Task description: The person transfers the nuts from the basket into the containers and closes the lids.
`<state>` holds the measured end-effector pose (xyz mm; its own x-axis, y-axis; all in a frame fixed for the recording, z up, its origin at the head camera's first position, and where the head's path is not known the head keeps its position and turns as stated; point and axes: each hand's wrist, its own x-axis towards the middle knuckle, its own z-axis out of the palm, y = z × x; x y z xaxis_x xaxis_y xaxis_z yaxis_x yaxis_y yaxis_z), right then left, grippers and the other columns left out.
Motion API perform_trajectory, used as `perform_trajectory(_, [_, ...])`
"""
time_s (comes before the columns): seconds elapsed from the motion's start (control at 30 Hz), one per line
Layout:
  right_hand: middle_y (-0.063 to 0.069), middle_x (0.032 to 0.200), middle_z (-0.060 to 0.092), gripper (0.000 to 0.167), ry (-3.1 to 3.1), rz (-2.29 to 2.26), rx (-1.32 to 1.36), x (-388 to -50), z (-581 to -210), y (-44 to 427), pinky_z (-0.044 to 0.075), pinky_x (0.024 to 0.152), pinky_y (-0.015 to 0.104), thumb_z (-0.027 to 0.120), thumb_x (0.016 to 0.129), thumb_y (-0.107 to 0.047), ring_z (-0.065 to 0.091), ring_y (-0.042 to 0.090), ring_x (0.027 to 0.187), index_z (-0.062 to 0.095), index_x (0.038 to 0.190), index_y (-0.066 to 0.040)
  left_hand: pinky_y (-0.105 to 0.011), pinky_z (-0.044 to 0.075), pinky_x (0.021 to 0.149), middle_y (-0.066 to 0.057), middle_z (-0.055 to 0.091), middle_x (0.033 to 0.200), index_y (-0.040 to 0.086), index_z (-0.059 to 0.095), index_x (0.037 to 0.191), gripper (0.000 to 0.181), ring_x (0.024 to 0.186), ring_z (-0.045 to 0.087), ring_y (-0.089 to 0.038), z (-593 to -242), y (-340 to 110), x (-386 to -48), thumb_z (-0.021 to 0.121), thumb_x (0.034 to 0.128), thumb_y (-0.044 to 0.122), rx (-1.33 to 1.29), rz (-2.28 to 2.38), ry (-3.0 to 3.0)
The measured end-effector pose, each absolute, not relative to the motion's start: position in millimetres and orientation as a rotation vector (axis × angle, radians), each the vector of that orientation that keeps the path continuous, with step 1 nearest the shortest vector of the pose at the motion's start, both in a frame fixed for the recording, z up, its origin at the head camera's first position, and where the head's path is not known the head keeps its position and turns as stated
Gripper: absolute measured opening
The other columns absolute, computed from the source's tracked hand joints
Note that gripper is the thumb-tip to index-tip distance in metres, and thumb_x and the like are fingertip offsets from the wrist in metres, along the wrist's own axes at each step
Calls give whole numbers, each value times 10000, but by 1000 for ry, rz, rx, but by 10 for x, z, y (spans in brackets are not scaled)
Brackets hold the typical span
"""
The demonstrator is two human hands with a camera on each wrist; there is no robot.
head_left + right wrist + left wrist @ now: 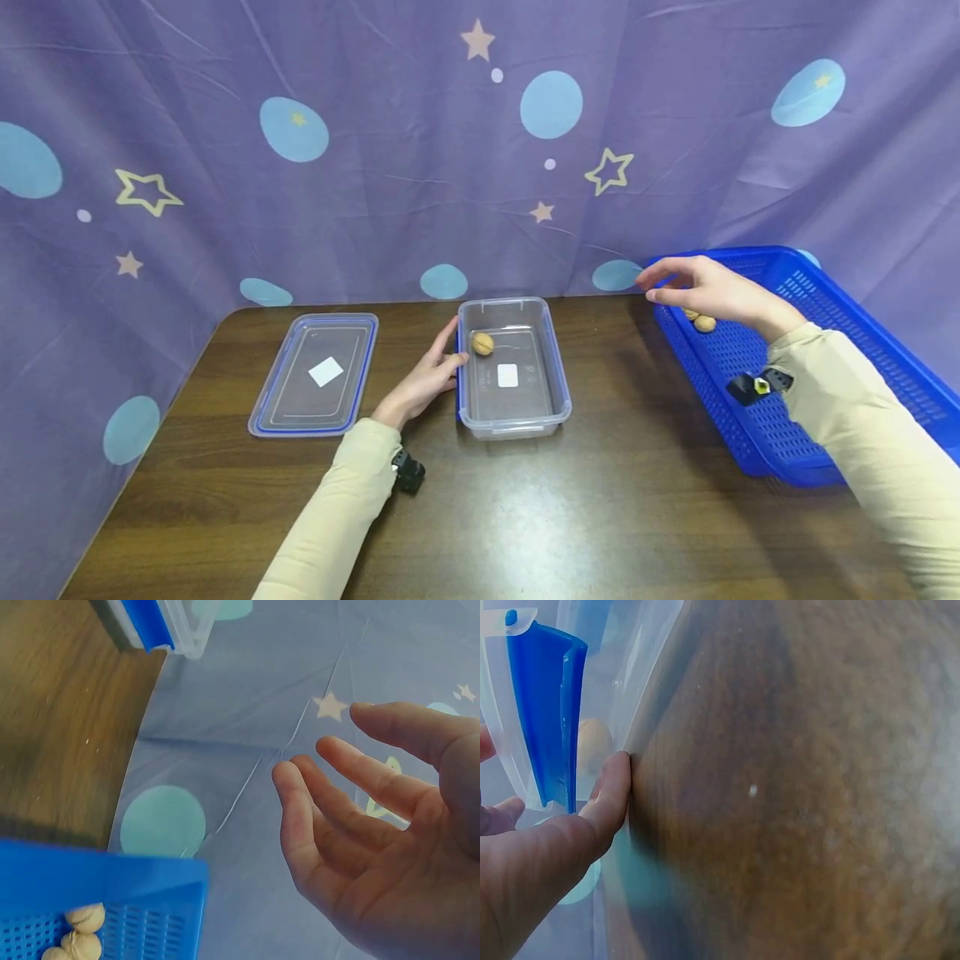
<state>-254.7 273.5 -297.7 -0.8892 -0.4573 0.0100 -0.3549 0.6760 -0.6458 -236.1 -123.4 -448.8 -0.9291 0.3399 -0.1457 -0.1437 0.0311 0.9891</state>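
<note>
A clear plastic container [491,412] with blue clips stands uncovered in the middle of the table, and one walnut [483,343] lies inside near its left wall. My left hand [427,379] rests against the container's left side, fingers extended along it and thumb at the rim. In the left wrist view its fingers lie around a hanging blue clip [551,712]. Over the left edge of the blue basket [705,408] my right hand [708,287] hovers with loosely bent, parted fingers and nothing in them. Walnuts [704,323] lie in the basket beneath it, partly hidden.
A clear lid [300,392] with a blue seal lies flat on the table [420,533], left of the container. Behind the table's far edge hangs a purple curtain [420,158] with stars and dots. Table surface separates the container from the basket.
</note>
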Motion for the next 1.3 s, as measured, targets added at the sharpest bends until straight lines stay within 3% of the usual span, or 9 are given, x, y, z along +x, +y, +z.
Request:
perform_trajectory(0.1, [104,1107,651,283,2726,-994,-644,-2529,-2971,2791,478,597,242,612,953,-154,572,225,698,626,1210,-37,-529,394,1029,-339,449,1224,292,54,1566,719,1169,502,-427,-4486,-1234,-2367,422,988,74,199,1956,1978])
perform_trajectory(0.23, [112,1112,642,300,2734,-985,-649,-2503,-2978,2872,489,624,240,609,955,-156,590,192,734,616,1223,-20,-527,397,1027,-334,454,1228,291,62,1567,715,1179,493,-407,-4495,-1233,-2368,426,989,77,190,1949,1991])
perform_trajectory(0.47, [153,1141,646,282,2769,-958,-672,-2486,-3019,3048,472,762,182,579,959,-103,617,152,952,616,1213,13,-538,391,1028,-358,428,1248,266,54,1569,703,1200,462,-432,-4503,-1237,-2360,413,995,74,216,1958,1992])
perform_trajectory(0.83, [140,1048,663,231,2802,-998,-785,-2520,-3231,3354,483,713,137,580,926,-6,585,-14,881,634,1145,38,-524,410,1016,-345,436,1243,273,67,1568,703,1192,472,-417,-4498,-1246,-2369,416,990,77,231,1954,2006])
perform_trajectory(1.07, [131,1016,662,250,2815,-994,-631,-2583,-3411,3504,517,674,196,581,928,-29,587,9,816,611,1148,87,-532,406,1015,-330,442,1229,287,84,1567,700,1195,469,-405,-4486,-1243,-2367,430,989,98,233,1928,2048])
perform_trajectory(1.3, [258,1088,634,311,2763,-1039,-461,-2652,-3628,3620,544,685,239,553,956,-60,604,38,832,558,1191,142,-517,418,1010,-342,445,1230,297,94,1565,697,1190,475,-411,-4497,-1237,-2358,434,992,94,213,1935,2039])
